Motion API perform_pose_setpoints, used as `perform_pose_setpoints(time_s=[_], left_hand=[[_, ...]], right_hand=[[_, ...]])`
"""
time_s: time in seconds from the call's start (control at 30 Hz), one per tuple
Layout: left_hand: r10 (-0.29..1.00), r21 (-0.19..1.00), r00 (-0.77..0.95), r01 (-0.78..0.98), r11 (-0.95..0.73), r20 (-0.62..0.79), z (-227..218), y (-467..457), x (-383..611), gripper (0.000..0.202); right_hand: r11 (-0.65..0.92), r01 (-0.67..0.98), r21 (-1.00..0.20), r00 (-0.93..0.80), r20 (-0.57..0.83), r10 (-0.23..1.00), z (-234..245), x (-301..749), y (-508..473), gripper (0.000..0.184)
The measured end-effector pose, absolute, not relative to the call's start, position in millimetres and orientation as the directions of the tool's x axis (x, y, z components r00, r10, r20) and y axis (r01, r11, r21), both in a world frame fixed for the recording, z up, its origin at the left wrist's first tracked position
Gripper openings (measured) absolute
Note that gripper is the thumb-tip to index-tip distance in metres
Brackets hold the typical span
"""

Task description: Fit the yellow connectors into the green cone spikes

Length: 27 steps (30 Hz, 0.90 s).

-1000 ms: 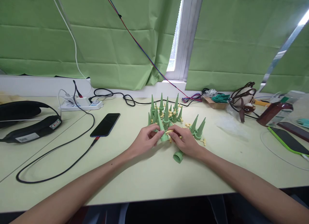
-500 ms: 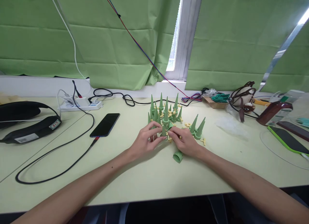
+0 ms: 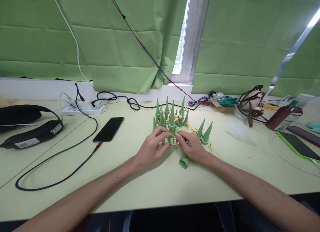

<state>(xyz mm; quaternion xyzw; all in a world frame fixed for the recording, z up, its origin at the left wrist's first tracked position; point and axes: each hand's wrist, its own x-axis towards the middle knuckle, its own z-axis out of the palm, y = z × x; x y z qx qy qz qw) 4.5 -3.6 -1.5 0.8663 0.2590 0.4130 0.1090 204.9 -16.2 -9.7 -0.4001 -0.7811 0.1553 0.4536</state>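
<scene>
Since 1 s ago: both hands crept fwd toward cone cluster [image 3: 170,117]; green cone [image 3: 171,139] now lower, less tilted. L hand [image 3: 152,148] thumb + fingers pinched on its left side; R hand [image 3: 193,147] fingertips pinched on its right. It sits btw hands, just in front of cluster, close over table [image 3: 150,188]. Lying cone [image 3: 184,162] touching R hand's heel. Yellow bits [image 3: 211,146] scattered near. Phone [image 3: 109,129] well left.

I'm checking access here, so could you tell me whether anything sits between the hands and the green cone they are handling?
Nothing visible does: the left hand and right hand both have fingertips on the green cone. A cluster of upright cones stands just behind it, and a fallen cone lies by the right hand.
</scene>
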Motion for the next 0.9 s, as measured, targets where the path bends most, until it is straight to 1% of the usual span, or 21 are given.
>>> perform_pose_setpoints(time_s=[0.2,0.27,0.43,0.53,0.63,0.73,0.9], left_hand=[[0.711,0.570,0.428,0.425,-0.703,0.558,6,-6,7,0.007],[0.756,0.619,0.423,0.436,-0.653,0.499,7,-6,8,0.013],[0.838,0.770,0.416,0.381,-0.513,0.353,10,-6,9,0.041],[0.854,0.842,0.439,0.316,-0.438,0.279,12,-7,8,0.046],[0.853,0.878,0.463,0.270,-0.396,0.243,14,-9,9,0.040],[0.850,0.891,0.472,0.245,-0.383,0.235,16,-9,9,0.036],[0.828,0.860,0.483,0.253,-0.443,0.284,13,-6,8,0.033]], right_hand=[[0.620,0.446,-0.646,-0.196,0.605,0.772,-7,203,-19,0.036],[0.619,0.435,-0.654,-0.184,0.608,0.772,-7,203,-20,0.034],[0.618,0.408,-0.671,-0.175,0.607,0.775,-7,204,-19,0.029],[0.622,0.403,-0.672,-0.198,0.599,0.775,-7,204,-20,0.028],[0.622,0.392,-0.678,-0.208,0.594,0.777,-6,204,-21,0.028],[0.627,0.390,-0.675,-0.215,0.595,0.775,-5,204,-21,0.028],[0.638,0.391,-0.663,-0.241,0.596,0.766,-6,205,-20,0.029]])
